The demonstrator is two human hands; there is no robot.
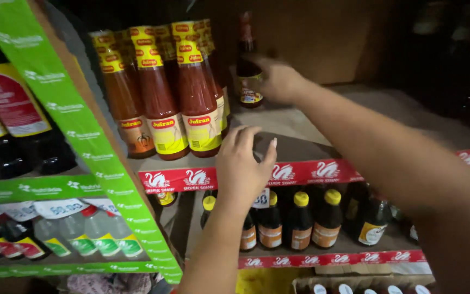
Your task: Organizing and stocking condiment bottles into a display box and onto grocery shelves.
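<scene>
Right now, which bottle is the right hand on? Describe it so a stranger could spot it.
Start at the upper shelf with the red front strip. Behind and right of the cluster of red sauce bottles with yellow caps, the right hand grips a dark glass bottle with a red neck. It stands alone, darker than its neighbours.

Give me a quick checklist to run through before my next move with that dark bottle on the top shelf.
1. Right hand on the dark bottle: ok, fingers wrap its lower part.
2. Bottle upright: ok, standing on the shelf.
3. Grip firmness: cannot tell, hand is blurred.
4. Room beside the red sauce bottles: ok, a gap separates them from the dark bottle.
5. Left hand free: ok, open and empty at the shelf edge.
6. Bottle cap sealed: cannot tell, too dark.
</scene>
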